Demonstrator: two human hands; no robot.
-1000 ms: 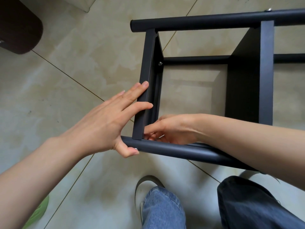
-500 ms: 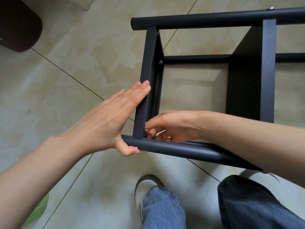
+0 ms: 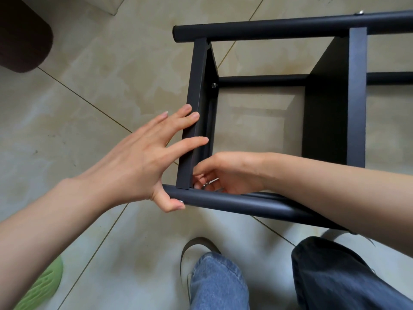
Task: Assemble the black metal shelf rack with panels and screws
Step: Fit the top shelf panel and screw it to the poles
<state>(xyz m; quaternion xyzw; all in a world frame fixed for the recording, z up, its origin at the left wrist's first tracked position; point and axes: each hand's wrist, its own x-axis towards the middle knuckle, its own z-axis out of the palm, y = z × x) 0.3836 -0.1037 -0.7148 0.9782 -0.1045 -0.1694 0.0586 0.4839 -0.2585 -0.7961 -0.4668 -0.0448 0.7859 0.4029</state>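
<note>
Tiled floor [image 3: 93, 70] — rack panel [image 3: 194, 113] against left grip [image 3: 143, 162]

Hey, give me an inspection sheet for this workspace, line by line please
Surface: beige tiled floor with thin grout lines.
Job's things: black rack frame lying on the floor; end panel between two tubes; second panel farther right; screw seated inside the end panel.
Clutter: green slipper, dark brown object.
Grippers: left hand presses the end panel, thumb under the near tube; right hand pinches a small silvery part at the corner.
Cables: nothing seen.
Surroundings: person's legs, shoe.
</note>
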